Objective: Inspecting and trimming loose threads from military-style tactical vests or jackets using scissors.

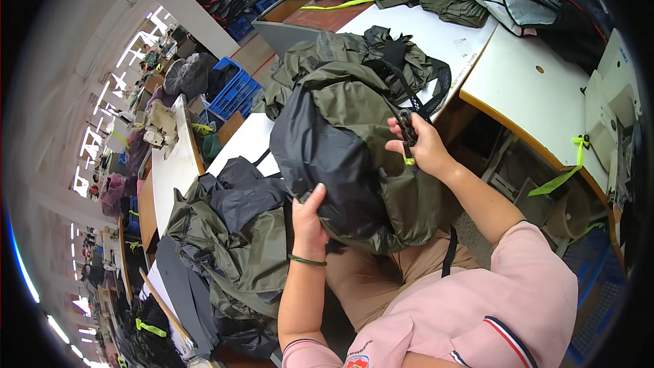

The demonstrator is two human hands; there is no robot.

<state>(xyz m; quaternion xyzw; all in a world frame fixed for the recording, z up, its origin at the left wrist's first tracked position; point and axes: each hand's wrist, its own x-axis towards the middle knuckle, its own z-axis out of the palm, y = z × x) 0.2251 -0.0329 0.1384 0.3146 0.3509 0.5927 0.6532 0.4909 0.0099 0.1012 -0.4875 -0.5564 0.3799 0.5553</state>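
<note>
An olive-green and black backpack (340,143) of thin fabric rests in front of me, over my lap and the table edge. My left hand (310,223) grips its lower left edge, thumb on top of the black panel and fingers hidden underneath. Over the bag's right side, my right hand (424,146) holds a small black tool (408,133) with a yellow-green end; its exact kind is hard to make out. Two of that hand's fingers point leftward past it. Black mesh straps (439,85) lie just beyond the right hand.
More olive and black fabric pieces (245,245) are heaped at my left. A white table (531,88) with a wooden edge and a sewing machine (616,109) stands at right. Further off are a blue crate (234,88), yellow-green strips (347,4) and a grey-black bag (528,3).
</note>
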